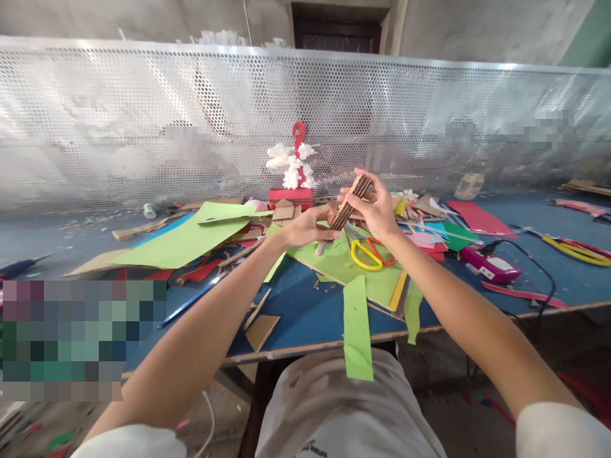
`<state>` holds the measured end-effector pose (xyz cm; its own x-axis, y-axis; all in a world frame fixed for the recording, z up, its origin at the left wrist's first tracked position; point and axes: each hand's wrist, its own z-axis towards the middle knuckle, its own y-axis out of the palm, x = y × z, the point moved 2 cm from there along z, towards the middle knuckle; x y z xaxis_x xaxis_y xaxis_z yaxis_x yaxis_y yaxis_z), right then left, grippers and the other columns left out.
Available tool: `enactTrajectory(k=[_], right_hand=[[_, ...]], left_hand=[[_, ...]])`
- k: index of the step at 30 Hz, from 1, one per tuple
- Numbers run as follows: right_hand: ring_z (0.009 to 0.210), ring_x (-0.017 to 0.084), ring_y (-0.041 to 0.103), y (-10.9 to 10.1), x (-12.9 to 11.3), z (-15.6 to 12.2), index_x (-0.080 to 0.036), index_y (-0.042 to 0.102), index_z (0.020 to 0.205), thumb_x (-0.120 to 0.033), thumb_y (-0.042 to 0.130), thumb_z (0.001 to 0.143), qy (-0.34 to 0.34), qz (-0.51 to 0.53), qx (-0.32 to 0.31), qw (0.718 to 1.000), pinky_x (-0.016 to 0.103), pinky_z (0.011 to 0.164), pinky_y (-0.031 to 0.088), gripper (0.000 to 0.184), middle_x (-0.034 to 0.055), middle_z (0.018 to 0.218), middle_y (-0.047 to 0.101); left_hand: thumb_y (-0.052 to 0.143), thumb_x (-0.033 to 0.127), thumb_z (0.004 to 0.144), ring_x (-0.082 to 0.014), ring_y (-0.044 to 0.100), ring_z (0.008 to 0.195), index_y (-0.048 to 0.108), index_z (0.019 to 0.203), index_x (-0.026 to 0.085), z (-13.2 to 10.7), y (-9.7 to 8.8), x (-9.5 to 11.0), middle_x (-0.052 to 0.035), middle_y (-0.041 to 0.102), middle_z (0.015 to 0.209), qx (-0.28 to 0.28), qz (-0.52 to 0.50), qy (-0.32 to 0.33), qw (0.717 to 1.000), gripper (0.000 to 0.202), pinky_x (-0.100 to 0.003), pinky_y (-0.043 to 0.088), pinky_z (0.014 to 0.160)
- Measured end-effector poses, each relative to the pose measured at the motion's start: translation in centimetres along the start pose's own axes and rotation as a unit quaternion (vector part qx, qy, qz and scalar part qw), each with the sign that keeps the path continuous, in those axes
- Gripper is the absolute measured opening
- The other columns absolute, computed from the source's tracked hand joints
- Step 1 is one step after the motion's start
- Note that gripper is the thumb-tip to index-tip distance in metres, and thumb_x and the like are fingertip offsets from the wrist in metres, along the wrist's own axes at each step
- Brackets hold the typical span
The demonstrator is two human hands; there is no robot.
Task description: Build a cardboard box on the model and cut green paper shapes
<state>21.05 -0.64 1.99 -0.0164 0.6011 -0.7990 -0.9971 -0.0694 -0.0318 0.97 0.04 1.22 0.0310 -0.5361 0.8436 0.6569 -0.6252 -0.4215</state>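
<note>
Pale shirt point(348, 407) fills the bottom, then comes the near edge of the blue surface point(296, 308). Past that, the left hand point(312, 226)'s got the lower end of a ridged cardboard strip point(351, 202) and the right hand point(375, 207)'s pinching the upper end, so its long axis slants up-right between them, neither hand really nearer. It's held up over the middle, short of the red box point(290, 196) towards the far edge.

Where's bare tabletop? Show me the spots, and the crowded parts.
Bare blue tabletop shows between the cardboard scrap and green strip, and right of the black cable, nearer than the yellow-handled tool. Crowded: around left hand and right hand, where scissors lie on a green sheet.
</note>
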Motion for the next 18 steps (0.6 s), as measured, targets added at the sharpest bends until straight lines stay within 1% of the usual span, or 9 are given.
enactTrajectory(k=[2,3,6,8,11,14,18], right_hand=[[0.123,0.035,0.074,-0.09,0.15,0.04,-0.041,0.034,0.165,-0.069,0.082,0.081,-0.004,-0.010,-0.009,1.000,0.061,0.104,0.064,0.101,0.0092,0.139,0.072],[0.123,0.035,0.074,-0.12,0.23,0.06,-0.042,0.031,0.167,-0.070,0.079,0.083,-0.005,-0.018,-0.018,1.000,0.062,0.103,0.064,0.101,0.0091,0.140,0.071],[0.127,0.035,0.072,-0.04,0.40,0.02,-0.045,0.017,0.170,-0.072,0.073,0.088,-0.015,-0.035,-0.053,0.998,0.061,0.101,0.064,0.104,0.0095,0.145,0.068],[0.128,0.035,0.072,0.11,0.43,-0.06,-0.046,0.011,0.170,-0.072,0.075,0.086,-0.021,-0.039,-0.069,0.997,0.061,0.102,0.064,0.108,0.0101,0.147,0.068],[0.125,0.036,0.073,0.39,0.41,-0.15,-0.044,0.014,0.167,-0.072,0.078,0.084,-0.019,-0.042,-0.074,0.996,0.062,0.103,0.063,0.109,0.0106,0.144,0.069],[0.124,0.035,0.074,0.62,0.33,-0.17,-0.042,0.018,0.164,-0.073,0.075,0.084,-0.024,-0.043,-0.072,0.996,0.061,0.104,0.063,0.104,0.0106,0.142,0.069],[0.123,0.035,0.075,0.71,0.36,-0.14,-0.041,0.021,0.160,-0.071,0.076,0.084,-0.032,-0.029,-0.063,0.997,0.061,0.107,0.062,0.099,0.0105,0.139,0.070]], left_hand=[[0.083,0.038,0.087,-0.0185,0.071,0.066,0.042,0.090,0.025,-0.01,-0.02,0.07,0.0022,0.057,0.080,-0.003,-0.001,-0.004,1.000,0.043,-0.034,0.056,0.053],[0.083,0.038,0.087,-0.0179,0.070,0.065,0.042,0.089,0.025,-0.02,-0.03,0.12,0.0021,0.058,0.080,-0.005,-0.002,-0.006,1.000,0.043,-0.033,0.056,0.052],[0.083,0.037,0.087,-0.0159,0.069,0.062,0.043,0.089,0.024,-0.04,-0.03,0.34,0.0015,0.059,0.080,-0.011,-0.002,-0.008,1.000,0.042,-0.031,0.056,0.051],[0.083,0.037,0.086,-0.0155,0.069,0.063,0.046,0.090,0.023,-0.06,0.00,0.52,0.0000,0.062,0.084,-0.013,0.005,-0.008,1.000,0.040,-0.030,0.056,0.051],[0.082,0.037,0.086,-0.0139,0.069,0.062,0.049,0.093,0.022,-0.11,0.07,0.73,-0.0010,0.065,0.088,-0.021,0.013,-0.009,1.000,0.037,-0.030,0.057,0.054],[0.081,0.038,0.087,-0.0129,0.069,0.061,0.052,0.098,0.021,-0.13,0.08,0.83,-0.0013,0.068,0.090,-0.026,0.014,-0.008,1.000,0.035,-0.028,0.057,0.055],[0.082,0.037,0.087,-0.0149,0.073,0.066,0.056,0.106,0.020,-0.06,-0.04,0.79,-0.0026,0.069,0.094,-0.026,0.016,-0.005,1.000,0.036,-0.027,0.058,0.055]])
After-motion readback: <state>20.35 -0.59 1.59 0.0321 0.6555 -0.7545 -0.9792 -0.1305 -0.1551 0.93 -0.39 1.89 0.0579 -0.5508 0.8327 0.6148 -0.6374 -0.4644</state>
